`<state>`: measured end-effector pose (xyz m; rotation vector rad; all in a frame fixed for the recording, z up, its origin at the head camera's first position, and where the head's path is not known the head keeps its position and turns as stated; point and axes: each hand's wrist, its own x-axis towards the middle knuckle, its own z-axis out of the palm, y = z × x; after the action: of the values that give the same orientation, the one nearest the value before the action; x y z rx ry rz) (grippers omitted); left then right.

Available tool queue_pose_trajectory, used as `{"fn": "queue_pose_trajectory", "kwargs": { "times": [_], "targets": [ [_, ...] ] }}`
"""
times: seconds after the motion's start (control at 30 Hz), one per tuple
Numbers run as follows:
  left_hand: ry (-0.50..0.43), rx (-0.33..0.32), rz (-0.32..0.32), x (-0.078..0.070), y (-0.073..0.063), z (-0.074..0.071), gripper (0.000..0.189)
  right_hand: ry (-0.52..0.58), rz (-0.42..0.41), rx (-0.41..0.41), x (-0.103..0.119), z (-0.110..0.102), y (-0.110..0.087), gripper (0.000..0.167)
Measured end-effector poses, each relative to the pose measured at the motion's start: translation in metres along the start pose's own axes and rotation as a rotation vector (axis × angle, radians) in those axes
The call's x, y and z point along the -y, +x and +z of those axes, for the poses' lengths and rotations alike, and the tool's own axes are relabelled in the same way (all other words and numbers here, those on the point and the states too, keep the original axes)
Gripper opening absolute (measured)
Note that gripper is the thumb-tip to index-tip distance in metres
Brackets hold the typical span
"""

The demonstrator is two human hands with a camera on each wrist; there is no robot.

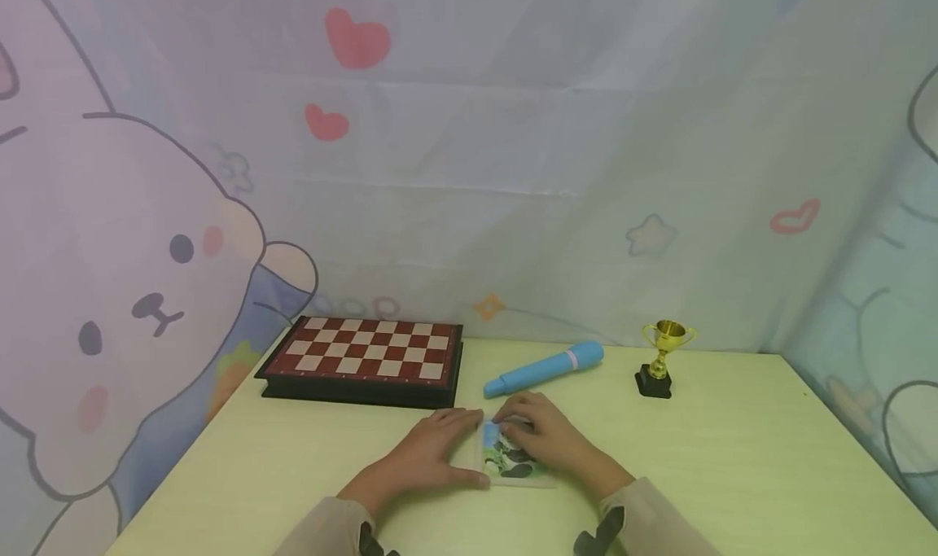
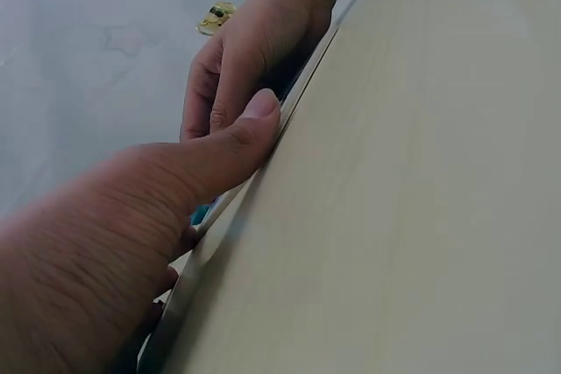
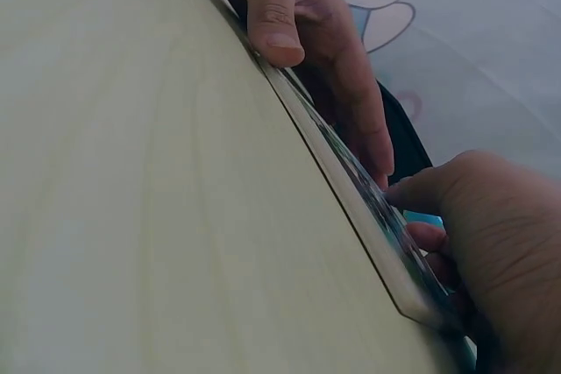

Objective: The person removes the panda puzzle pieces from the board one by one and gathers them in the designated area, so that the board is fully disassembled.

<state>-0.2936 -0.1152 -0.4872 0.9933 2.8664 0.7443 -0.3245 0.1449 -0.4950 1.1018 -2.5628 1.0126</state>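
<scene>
A small square panda picture board [image 1: 506, 463] with a pale rim lies flat on the table, partly covered by the hands. My left hand [image 1: 434, 452] rests along its left side, fingers extended toward the back corner and thumb at the front corner. In the right wrist view, that thumb [image 3: 282, 48] touches the board's front edge. Over the board's upper right part, my right hand [image 1: 551, 435] has bent fingers touching the picture near its back edge. Whether these fingertips pinch a loose piece is hidden.
A red and white chessboard box [image 1: 366, 351] stands at the back left of the pale table [image 1: 733, 458]. Behind the hands lies a blue pen-shaped thing [image 1: 544, 370]. Farther right is a gold trophy cup [image 1: 665, 349] on a black base. A printed cloth [image 1: 469, 238] hangs behind.
</scene>
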Motion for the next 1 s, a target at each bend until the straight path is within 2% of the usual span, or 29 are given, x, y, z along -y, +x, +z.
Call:
{"fn": "queue_pose_trajectory", "kwargs": {
  "times": [0.17, 0.3, 0.53, 0.6, 0.73, 0.87, 1.0],
  "targets": [
    [-0.020, 0.001, -0.008, -0.0021, -0.0001, -0.0031, 0.100, 0.038, 0.011, 0.018, 0.0016, -0.0017, 0.0009, 0.021],
    [-0.036, 0.001, -0.020, -0.0005, 0.0000, -0.0031, 0.101, 0.084, 0.050, 0.028, 0.0019, -0.0022, 0.0020, 0.023],
    [-0.076, -0.003, -0.036, 0.0008, -0.0017, 0.0005, 0.100, 0.222, 0.215, -0.004, 0.0036, -0.0010, 0.0005, 0.021],
    [-0.069, -0.002, -0.039, -0.0001, -0.0023, 0.0007, 0.100, 0.246, 0.225, -0.005, 0.0047, -0.0006, -0.0009, 0.021],
    [-0.022, -0.014, -0.033, 0.0006, -0.0011, 0.0008, 0.100, 0.215, 0.171, -0.032, 0.0069, 0.0009, -0.0020, 0.020],
    [-0.017, -0.020, -0.023, 0.0007, -0.0005, 0.0001, 0.099, 0.067, 0.070, -0.081, 0.0067, 0.0046, -0.0017, 0.016],
    [-0.025, -0.013, -0.019, -0.0002, -0.0013, 0.0002, 0.099, -0.016, 0.024, -0.088, 0.0074, 0.0061, -0.0028, 0.010]
  ]
}}
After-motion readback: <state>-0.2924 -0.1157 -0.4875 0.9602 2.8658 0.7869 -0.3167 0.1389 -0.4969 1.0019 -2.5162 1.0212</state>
